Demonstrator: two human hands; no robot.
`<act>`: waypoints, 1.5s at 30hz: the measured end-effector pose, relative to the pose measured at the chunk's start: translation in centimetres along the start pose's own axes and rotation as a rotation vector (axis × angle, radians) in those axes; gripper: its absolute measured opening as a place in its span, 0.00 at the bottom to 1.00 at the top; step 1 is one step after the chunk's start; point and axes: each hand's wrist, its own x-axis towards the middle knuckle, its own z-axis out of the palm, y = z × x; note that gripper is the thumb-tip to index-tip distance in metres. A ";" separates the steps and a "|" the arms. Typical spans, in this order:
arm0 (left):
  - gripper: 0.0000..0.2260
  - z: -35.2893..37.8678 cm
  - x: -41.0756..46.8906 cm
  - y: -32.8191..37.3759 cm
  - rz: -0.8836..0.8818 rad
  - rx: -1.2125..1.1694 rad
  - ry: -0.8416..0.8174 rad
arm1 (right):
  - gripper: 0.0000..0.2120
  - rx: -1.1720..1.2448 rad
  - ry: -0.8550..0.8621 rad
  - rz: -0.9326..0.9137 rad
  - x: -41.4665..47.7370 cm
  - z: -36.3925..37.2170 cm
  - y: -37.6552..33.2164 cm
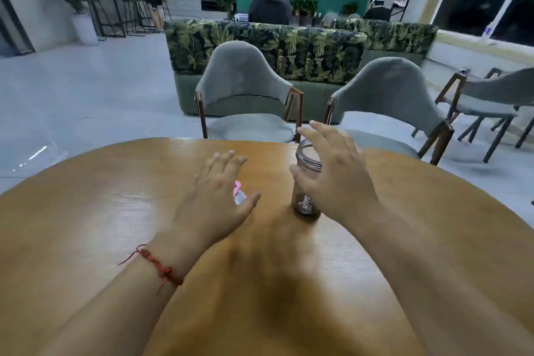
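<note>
Round wooden table (86,225); two grey chairs (245,81) past its far edge. Clear tinted bottle (303,196): upright, mouth uncapped, near far edge, right of centre. Right hand (335,173): spread wide, fingers straight, nothing held; palm just right of the bottle and partly in front of it, thumb across the body, fingertips past the rim. Contact with bottle: cannot tell. Left hand (216,196): also flat and spread, holding nothing, left of bottle and apart from it. Small pink-and-clear piece (239,192) on table, mostly hidden beneath that palm. Red cord bracelet (157,264) on left wrist.
</note>
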 end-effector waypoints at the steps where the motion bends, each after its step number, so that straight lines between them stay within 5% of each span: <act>1: 0.41 0.1 -0.5 -0.1 -0.030 -0.005 -0.026 | 0.34 0.011 0.004 0.016 -0.5 0.0 0.3; 7: 0.56 1.9 -1.1 -0.8 -0.335 0.154 -0.174 | 0.56 0.494 0.090 0.417 -3.1 1.7 2.0; 11: 0.42 3.9 -1.0 -0.4 -0.294 0.320 -0.152 | 0.40 0.871 -0.015 0.588 -4.0 4.8 3.0; 14: 0.38 5.3 -0.5 -0.8 -0.246 0.207 -0.070 | 0.32 0.787 -0.055 0.538 -4.4 6.7 4.1; 17: 0.36 4.4 0.0 -0.8 -0.223 -0.513 0.069 | 0.38 0.646 0.058 0.372 -4.9 6.9 4.5; 20: 0.36 2.9 0.2 -0.9 -0.207 -1.101 0.000 | 0.45 0.170 0.120 0.122 -4.7 7.2 4.5; 24: 0.34 2.3 -0.1 -1.7 -0.146 -1.134 -0.070 | 0.45 -0.186 0.115 -0.006 -5.1 7.3 3.6; 33: 0.31 2.8 -0.3 -2.8 -0.190 -1.012 -0.197 | 0.42 -0.280 0.106 -0.073 -6.1 6.9 2.1; 45: 0.31 2.7 0.1 -2.1 -0.448 -1.252 -0.416 | 0.43 -0.321 0.137 -0.169 -6.2 6.9 2.1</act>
